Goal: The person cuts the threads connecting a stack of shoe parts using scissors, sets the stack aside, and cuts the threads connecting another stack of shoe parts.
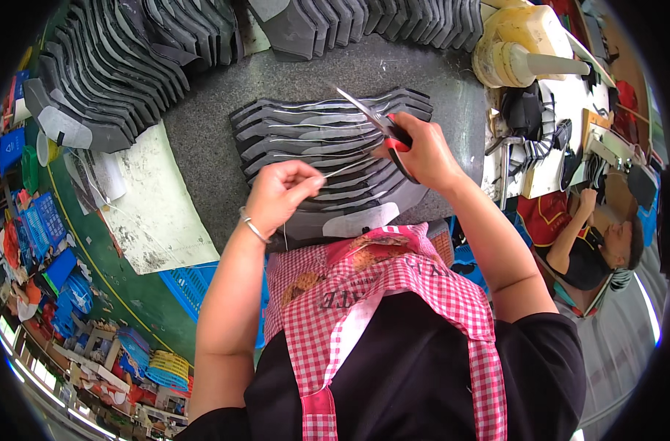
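Note:
A row of overlapping black shaped pieces (276,131), like foam or fabric shoe parts, lies on the dark tabletop in front of me, with pale threads across several of them. My left hand (280,192) is closed in a pinch on a thin white thread (341,170) over the left part of the row. Above the row's right side, my right hand (429,154) grips scissors (366,110) with red and black handles. Their blades point up and to the left, and look slightly parted. The nearest piece carries a light grey patch (360,219).
Thick stacks of similar black pieces (110,70) fill the far left, with more (313,26) along the far edge. At far right stands a yellowish glue-stained container (522,37). A stained pale sheet (155,213) lies left. Another person (588,242) sits at right; blue baskets (191,287) stand below.

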### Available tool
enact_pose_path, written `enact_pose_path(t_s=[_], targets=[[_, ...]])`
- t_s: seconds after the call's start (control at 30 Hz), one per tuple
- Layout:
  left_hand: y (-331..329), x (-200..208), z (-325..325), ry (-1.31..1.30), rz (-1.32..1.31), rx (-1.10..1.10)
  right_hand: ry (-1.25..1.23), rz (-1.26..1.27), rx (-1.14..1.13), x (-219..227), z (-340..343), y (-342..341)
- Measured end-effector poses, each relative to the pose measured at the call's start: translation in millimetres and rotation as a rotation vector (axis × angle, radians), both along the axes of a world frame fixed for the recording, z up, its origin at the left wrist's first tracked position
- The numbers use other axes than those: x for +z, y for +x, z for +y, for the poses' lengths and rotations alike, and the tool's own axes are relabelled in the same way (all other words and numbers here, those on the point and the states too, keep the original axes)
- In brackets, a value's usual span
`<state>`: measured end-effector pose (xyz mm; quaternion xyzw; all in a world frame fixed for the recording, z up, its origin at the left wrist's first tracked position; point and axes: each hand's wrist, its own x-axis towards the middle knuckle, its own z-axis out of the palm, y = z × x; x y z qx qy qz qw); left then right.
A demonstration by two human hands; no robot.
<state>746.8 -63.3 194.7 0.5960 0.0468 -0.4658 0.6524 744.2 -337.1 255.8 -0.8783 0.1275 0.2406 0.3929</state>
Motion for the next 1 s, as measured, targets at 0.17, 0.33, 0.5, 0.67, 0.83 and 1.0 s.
enact_pose_path(t_s=[0.17,0.33,0.5,0.67,0.83,1.0], targets=[[3,-6,34,0.385,-0.14,-0.221,-0.046,-0.158,0.123,-40,-22,-22],[11,-12,38,0.525,-0.291,-0.207,-0.059,-0.335,0.351,-63,-30,-18],[32,-15,32,0.687,-0.431,-0.284,-0.202,-0.461,0.458,-62,-42,-12],[38,-14,20,0.939,-0.519,-0.408,-0.261,-0.555,0.435,-26,-25,1],[36,-20,43,0.769,-0.472,-0.336,-0.428,-0.449,0.706,-6,26,9],[35,-18,51,0.609,-0.334,-0.255,-0.507,-0.472,0.848,-13,46,15]])
